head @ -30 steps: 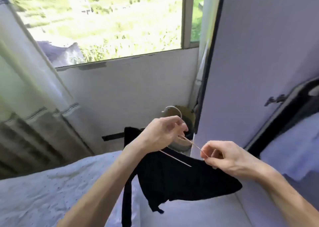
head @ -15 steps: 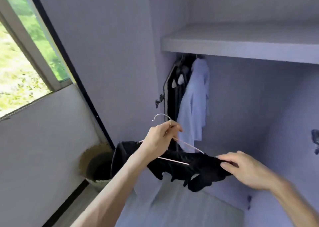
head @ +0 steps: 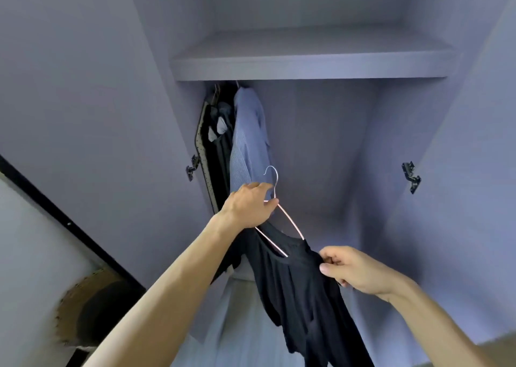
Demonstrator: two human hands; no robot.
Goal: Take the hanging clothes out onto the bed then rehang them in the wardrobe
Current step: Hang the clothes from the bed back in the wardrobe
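Observation:
A black garment (head: pixel 301 291) hangs on a thin pale wire hanger (head: pixel 282 213) inside the open wardrobe. My left hand (head: pixel 248 204) grips the hanger just below its hook, which points up. My right hand (head: pixel 354 269) pinches the garment's right shoulder, lower and to the right. At the wardrobe's back left, a light blue shirt (head: pixel 248 140) and several dark clothes (head: pixel 219 132) hang under the shelf (head: pixel 307 65). The rail itself is hidden behind the shelf.
The wardrobe's left door (head: pixel 83 101) stands open, with a hinge (head: pixel 192 168) on it; another hinge (head: pixel 411 176) sits on the right side. A brown round basket (head: pixel 92 308) stands at the lower left by the wall.
My view has swung from the window and bed round to the wardrobe. Both hands have carried the hanger and black garment up into the wardrobe, and the garment now hangs down from it.

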